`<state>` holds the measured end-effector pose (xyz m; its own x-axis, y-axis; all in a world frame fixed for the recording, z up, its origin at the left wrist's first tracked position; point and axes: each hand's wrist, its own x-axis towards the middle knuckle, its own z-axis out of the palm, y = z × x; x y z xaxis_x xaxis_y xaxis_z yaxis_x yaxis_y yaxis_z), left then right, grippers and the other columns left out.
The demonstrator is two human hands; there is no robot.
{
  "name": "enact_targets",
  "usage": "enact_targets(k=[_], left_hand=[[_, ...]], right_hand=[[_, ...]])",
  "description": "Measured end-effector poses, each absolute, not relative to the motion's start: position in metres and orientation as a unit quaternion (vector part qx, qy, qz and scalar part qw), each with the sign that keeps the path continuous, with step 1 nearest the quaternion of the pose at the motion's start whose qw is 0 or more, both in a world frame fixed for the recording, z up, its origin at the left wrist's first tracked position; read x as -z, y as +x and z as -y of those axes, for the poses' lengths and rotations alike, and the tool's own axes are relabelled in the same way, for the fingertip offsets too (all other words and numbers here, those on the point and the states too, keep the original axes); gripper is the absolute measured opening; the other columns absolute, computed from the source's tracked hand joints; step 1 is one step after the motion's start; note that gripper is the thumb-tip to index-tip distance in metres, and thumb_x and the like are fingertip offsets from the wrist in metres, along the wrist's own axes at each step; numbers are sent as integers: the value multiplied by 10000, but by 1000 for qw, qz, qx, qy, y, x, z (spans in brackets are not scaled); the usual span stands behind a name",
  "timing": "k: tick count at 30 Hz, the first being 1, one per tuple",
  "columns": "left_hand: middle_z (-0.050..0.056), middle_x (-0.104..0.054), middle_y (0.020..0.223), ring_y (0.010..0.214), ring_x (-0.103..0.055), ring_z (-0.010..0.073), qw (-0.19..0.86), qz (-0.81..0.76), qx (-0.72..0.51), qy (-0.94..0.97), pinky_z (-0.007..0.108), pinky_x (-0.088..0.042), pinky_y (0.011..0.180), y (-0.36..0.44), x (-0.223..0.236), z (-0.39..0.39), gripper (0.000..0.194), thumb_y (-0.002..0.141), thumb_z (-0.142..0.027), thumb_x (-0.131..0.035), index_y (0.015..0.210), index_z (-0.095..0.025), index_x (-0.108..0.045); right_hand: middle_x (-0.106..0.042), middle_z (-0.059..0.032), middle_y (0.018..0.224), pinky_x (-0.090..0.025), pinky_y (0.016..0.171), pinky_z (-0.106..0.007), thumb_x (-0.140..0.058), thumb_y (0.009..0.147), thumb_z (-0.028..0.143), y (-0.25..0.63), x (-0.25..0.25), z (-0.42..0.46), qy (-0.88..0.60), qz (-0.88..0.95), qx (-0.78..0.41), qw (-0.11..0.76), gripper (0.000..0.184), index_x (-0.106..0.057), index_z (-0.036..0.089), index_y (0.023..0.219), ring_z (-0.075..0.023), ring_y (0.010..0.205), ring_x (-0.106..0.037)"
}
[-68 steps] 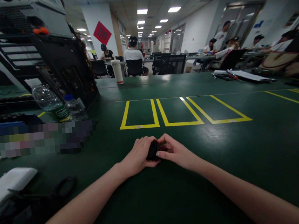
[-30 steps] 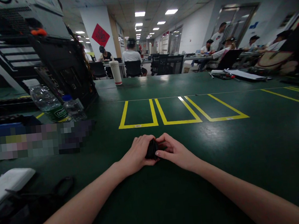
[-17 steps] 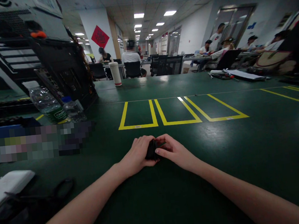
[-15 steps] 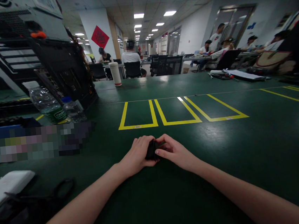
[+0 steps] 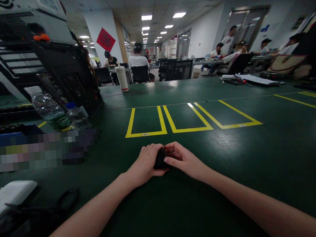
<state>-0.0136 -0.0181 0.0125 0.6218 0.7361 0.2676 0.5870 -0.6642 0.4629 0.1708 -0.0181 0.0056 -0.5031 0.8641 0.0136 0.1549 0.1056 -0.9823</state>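
A small black box-like object [image 5: 159, 160] with a rim on its right side is between my hands, low over or on the dark green table [image 5: 167, 214]. My left hand [image 5: 144, 165] wraps it from the left, fingers over the top and thumb below. From the right, my right hand [image 5: 185, 161] touches its rim with the thumb and bent fingers. The fingers partly hide the object, so its exact kind cannot be made out. Just beyond the hands, yellow tape outlines [image 5: 146, 134] mark the table.
At left stand a large clear bottle [image 5: 48, 108], a smaller blue-capped bottle [image 5: 77, 117] and an opened computer case [image 5: 67, 75]. A white device [image 5: 13, 197] and black cables lie nearer. A white tumbler [image 5: 122, 78] stands at the back; papers [image 5: 257, 80] lie back right. Several people sit beyond.
The view has shifted slightly. Both hands keep their hold around the black object, with only tiny shifts of the right fingers.
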Motion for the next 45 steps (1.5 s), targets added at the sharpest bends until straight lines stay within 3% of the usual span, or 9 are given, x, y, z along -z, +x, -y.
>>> enact_targets(k=[7,13,24,31,37,41,45], left_hand=[[73,-479,1065,941,-487,237,167,-378,-217,885,373,-389,790,-14,-11,18,560,688,-219,-653,1140,-202,-322],[76,-476,1055,939,-481,239,161,-380,-219,884,372,-386,788,-14,-11,17,557,690,-253,-656,1138,-188,-331],[75,-483,1056,941,-487,236,159,-376,-217,887,371,-390,788,-14,-12,18,551,678,-211,-663,1124,-190,-340],[69,-485,1064,949,-487,225,163,-367,-222,888,364,-386,799,-14,-14,18,540,698,-245,-654,1133,-189,-339],[73,-483,1069,960,-486,230,165,-370,-223,887,376,-382,807,-14,-12,17,547,698,-251,-655,1138,-190,-335],[78,-481,1072,964,-482,236,156,-374,-217,888,379,-380,809,-13,-11,17,553,687,-236,-662,1131,-185,-336],[80,-488,1050,940,-486,246,145,-383,-210,888,379,-390,782,-12,-11,17,568,657,-204,-678,1110,-179,-336]], right_hand=[[-495,-20,1052,-448,837,-368,-616,721,210,173,-5,20,-347,692,-543,327,309,-453,228,984,-179,1008,-508],[-521,-8,943,-478,768,-331,-551,778,251,170,-3,18,-338,664,-566,352,186,-462,213,937,-154,898,-554],[-502,-14,1004,-461,807,-340,-613,729,219,173,-4,18,-328,686,-566,317,303,-435,219,975,-165,944,-532],[-518,-6,912,-466,748,-317,-504,809,285,170,-3,18,-346,678,-556,335,154,-449,216,935,-147,862,-543],[-506,-38,1000,-452,810,-348,-522,795,276,170,-5,16,-377,673,-549,321,264,-427,208,1032,-167,938,-522],[-516,-31,972,-455,810,-361,-544,779,263,171,-8,16,-347,673,-578,305,215,-448,194,959,-170,929,-532],[-508,-16,983,-455,810,-356,-631,708,219,173,-8,17,-325,676,-582,313,310,-434,210,948,-169,943,-532]])
